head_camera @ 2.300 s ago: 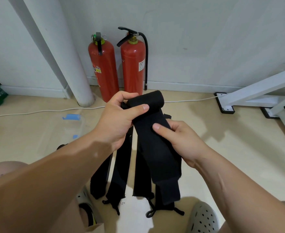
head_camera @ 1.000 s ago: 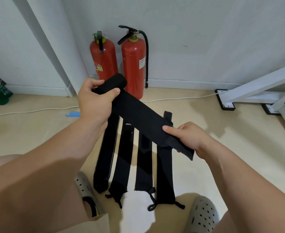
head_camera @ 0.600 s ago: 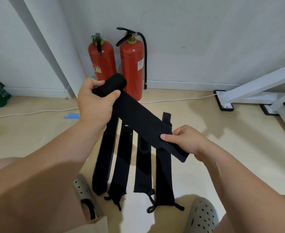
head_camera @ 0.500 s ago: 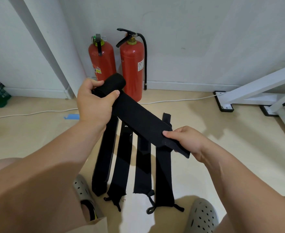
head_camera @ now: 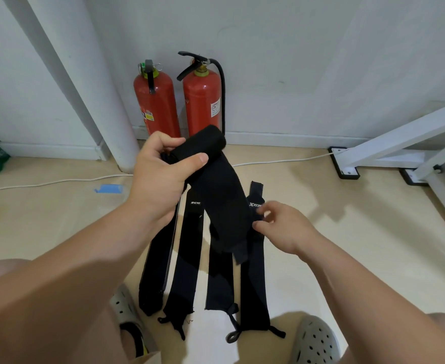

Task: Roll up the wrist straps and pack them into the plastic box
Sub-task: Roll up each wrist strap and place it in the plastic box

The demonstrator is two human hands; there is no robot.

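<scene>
Left hand (head_camera: 161,179), centre of frame: fingers and thumb clenched round the left part of the rolled end (head_camera: 203,144) of one black wrist strap. It is held in the air in front of two red fire extinguishers (head_camera: 203,101).

Unrolled tail (head_camera: 226,222) hangs slack from the roll toward frame centre. Lower end looks folded or twisted.

Right hand (head_camera: 285,227), right of centre: fingers loosely spread, blurred, grasping nothing I can make out. Thumb tip sits at the tail's right edge; contact unclear.

Four more straps (head_camera: 187,258) lie flat side by side on the floor, lower centre, with their thin loops toward the sandals (head_camera: 313,342).

Plastic box: not in view.

Likely trouble, as I judge it:
- No pull on the tail. With nothing keeping it taut, the outer wraps can slacken and the roll can open up.
- Left hand covers only one end of the roll. The free end, pointing to upper right, can telescope out sideways.
- Twisted tail end. Wound in as it lies, it gives a lumpy, skewed roll that may sit badly in the box.
- Dangling end hangs over the floor straps. A careless swing can drag them out of line.
</scene>
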